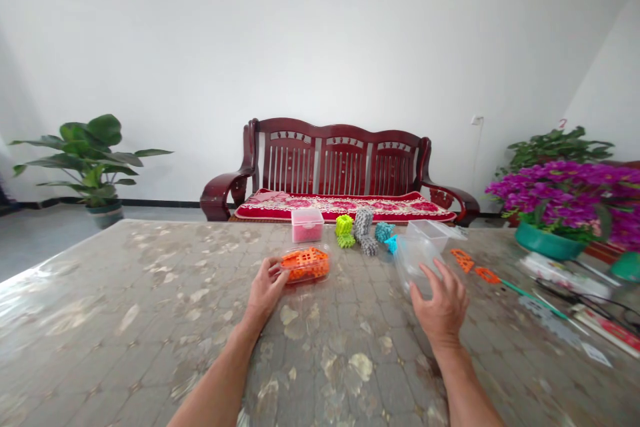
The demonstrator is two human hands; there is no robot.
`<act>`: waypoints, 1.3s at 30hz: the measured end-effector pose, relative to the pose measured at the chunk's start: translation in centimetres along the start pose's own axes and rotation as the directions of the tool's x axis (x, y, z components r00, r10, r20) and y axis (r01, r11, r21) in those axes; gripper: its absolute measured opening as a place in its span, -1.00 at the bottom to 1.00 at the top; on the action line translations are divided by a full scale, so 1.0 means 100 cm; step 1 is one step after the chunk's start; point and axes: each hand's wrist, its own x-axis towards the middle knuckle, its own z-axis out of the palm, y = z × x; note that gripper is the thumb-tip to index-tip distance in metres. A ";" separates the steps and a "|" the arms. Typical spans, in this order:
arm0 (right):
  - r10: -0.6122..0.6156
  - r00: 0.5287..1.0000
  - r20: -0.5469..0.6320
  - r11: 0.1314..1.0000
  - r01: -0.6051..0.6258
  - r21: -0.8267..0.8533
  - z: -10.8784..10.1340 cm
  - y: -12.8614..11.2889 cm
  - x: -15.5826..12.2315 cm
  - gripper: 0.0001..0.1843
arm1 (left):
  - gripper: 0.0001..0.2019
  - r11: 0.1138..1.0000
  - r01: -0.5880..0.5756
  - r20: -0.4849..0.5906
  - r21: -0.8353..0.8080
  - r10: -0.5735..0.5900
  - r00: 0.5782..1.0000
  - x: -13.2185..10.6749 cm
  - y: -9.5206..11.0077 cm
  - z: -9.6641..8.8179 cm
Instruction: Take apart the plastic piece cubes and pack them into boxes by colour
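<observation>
A clear plastic box (pixel 325 275) filled with orange perforated pieces (pixel 305 263) sits on the table. My left hand (pixel 267 285) is closed around its left end, thumb towards me. To the right, my right hand (pixel 443 300) reaches over a clear plastic lid or shallow tray (pixel 411 260), which looks blurred. Its fingers are spread and their tips overlap the plastic; no firm grip shows. Behind that stands an open clear box (pixel 430 233). Between the hands, farther back, are lime green (pixel 345 230), grey (pixel 365 230) and blue (pixel 385 232) clusters of knobbly pieces.
A lidded box with pink contents (pixel 307 225) stands at the back. Orange flat pieces (pixel 463 260), a teal stick (pixel 533 297), grey toothed strips (pixel 545 317) and cables lie right, near purple flowers (pixel 565 193) in a teal pot (pixel 550 240). A wooden bench (pixel 343 160) stands beyond.
</observation>
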 end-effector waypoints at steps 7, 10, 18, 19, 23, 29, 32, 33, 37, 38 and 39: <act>-0.045 0.999 0.022 0.999 0.045 0.001 0.007 0.008 0.008 -0.75 | -0.60 0.999 -0.009 -0.013 0.046 0.009 1.000 0.000 0.001 0.002; 0.051 0.996 -0.077 0.998 -0.048 0.038 0.007 0.015 0.012 -0.69 | -0.60 0.998 -0.001 -0.018 0.068 0.002 1.000 0.002 -0.002 0.001; 0.204 0.945 -0.257 0.964 -0.148 0.219 -0.003 0.015 0.019 -0.73 | -0.57 0.987 -0.038 -0.026 0.156 0.043 0.999 0.008 -0.020 0.002; 0.195 0.945 -0.262 0.962 -0.131 0.242 -0.005 0.010 0.019 -0.75 | -0.56 0.977 -0.066 -0.047 0.201 0.077 0.996 0.008 -0.021 0.001; 0.052 0.978 -0.202 0.937 0.022 0.348 -0.004 -0.022 0.015 -0.85 | -0.54 0.843 -0.225 -0.147 0.489 0.333 0.931 0.003 -0.012 -0.002; -0.087 0.996 0.007 0.872 0.073 0.484 0.011 -0.064 -0.001 -0.84 | -0.66 0.653 -0.593 0.130 0.471 0.614 0.779 -0.027 0.012 0.030; -0.107 0.991 0.079 0.865 0.054 0.499 0.016 -0.067 -0.007 -0.85 | -0.54 0.671 -0.658 0.351 0.341 0.559 0.751 -0.048 0.019 0.060; -0.105 0.990 0.098 0.868 0.043 0.494 0.016 -0.067 -0.008 -0.86 | -0.48 0.677 -0.664 0.414 0.316 0.532 0.739 -0.052 0.021 0.068; -0.112 0.983 0.147 0.876 0.028 0.481 0.014 -0.067 -0.008 -0.88 | -0.22 0.685 -0.682 0.624 0.255 0.422 0.657 -0.061 0.025 0.087; -0.125 0.980 0.156 0.876 0.035 0.480 0.013 -0.068 -0.007 -0.87 | -0.18 0.689 -0.680 0.658 0.250 0.395 0.642 -0.062 0.025 0.088; -0.141 0.976 0.166 0.876 0.045 0.480 0.012 -0.070 -0.007 -0.86 | -0.16 0.695 -0.675 0.681 0.249 0.370 0.632 -0.062 0.025 0.089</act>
